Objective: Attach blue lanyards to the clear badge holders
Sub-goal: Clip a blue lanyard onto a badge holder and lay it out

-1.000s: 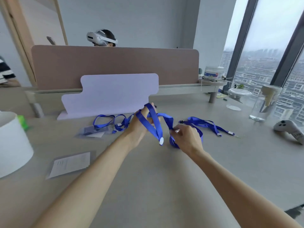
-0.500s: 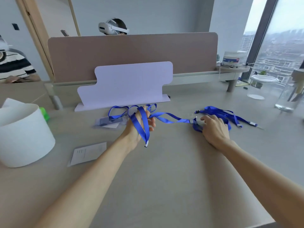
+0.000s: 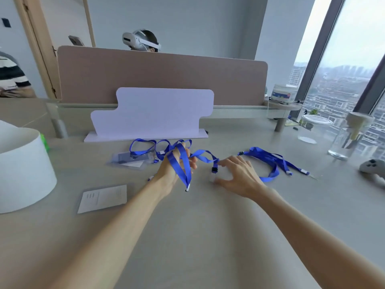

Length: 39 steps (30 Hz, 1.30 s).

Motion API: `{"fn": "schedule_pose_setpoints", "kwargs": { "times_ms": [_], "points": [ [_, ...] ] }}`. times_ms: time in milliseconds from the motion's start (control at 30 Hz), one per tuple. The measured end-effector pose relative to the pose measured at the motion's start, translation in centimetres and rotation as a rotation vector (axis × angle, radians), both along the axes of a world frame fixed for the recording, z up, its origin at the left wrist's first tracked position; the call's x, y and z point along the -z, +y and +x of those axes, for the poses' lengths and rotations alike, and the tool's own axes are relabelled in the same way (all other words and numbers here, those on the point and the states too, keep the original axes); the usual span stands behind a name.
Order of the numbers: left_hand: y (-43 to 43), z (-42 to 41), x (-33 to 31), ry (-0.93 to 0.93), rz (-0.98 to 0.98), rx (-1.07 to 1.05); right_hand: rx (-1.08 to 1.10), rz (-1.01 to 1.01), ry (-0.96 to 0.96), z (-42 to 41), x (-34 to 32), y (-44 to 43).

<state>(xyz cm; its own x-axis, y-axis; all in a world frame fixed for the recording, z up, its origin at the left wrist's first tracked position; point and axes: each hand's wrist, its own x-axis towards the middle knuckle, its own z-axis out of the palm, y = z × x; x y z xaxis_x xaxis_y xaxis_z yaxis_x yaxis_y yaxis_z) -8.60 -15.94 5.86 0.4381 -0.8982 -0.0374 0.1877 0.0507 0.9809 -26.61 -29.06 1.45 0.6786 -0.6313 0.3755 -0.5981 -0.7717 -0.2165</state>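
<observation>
My left hand (image 3: pixel 174 168) grips a blue lanyard (image 3: pixel 183 163); the strap loops over its fingers and one end hangs down. The strap runs right to a black clip (image 3: pixel 213 170) lying on the table. My right hand (image 3: pixel 237 176) rests flat on the table beside that clip, fingers spread, with the thumb and forefinger on either side of a pale clear piece; what that piece is stays unclear. A clear badge holder (image 3: pixel 129 159) with more blue lanyards (image 3: pixel 145 147) lies to the left. Another lanyard pile (image 3: pixel 270 163) lies to the right.
A paper card (image 3: pixel 103 198) lies at the near left beside a white cylinder (image 3: pixel 23 170). A pale board (image 3: pixel 154 113) stands behind the lanyards. Two glass jars (image 3: pixel 345 140) and a grey controller (image 3: pixel 373 166) sit at the right. A person with a headset sits behind the divider.
My right hand came off the right lanyard pile and moved left, bringing the clip end down onto the table. The left hand kept its hold of the strap.
</observation>
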Motion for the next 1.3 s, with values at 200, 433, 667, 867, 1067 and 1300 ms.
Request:
{"fn": "schedule_pose_setpoints", "kwargs": {
  "times_ms": [200, 433, 667, 867, 1067, 1300],
  "points": [
    [1.0, 3.7, -0.1, -0.001, 0.142, 0.045, -0.122, 0.115, 0.074, 1.8, -0.4, 1.2],
    [0.5, 7.4, -1.3, 0.071, 0.297, -0.019, -0.143, 0.121, 0.081, 3.6, 0.5, 0.2],
    [0.9, 12.3, -0.1, -0.683, 0.450, -0.094, -0.197, 0.385, -0.341, 5.6, -1.4, 4.3],
    [8.4, 12.2, 2.5, -1.046, 0.349, -0.064, -0.273, 0.578, -0.509, 11.2, -2.5, 10.7],
    [13.7, 15.0, 5.9, -1.355, 0.372, -0.025, -0.359, 0.569, -0.365, 15.2, -0.1, 13.8],
    [14.3, 15.4, 6.1, -1.425, 0.361, 0.007, -0.268, 0.434, -0.265, 17.2, 1.1, 10.8]
  ]
}}
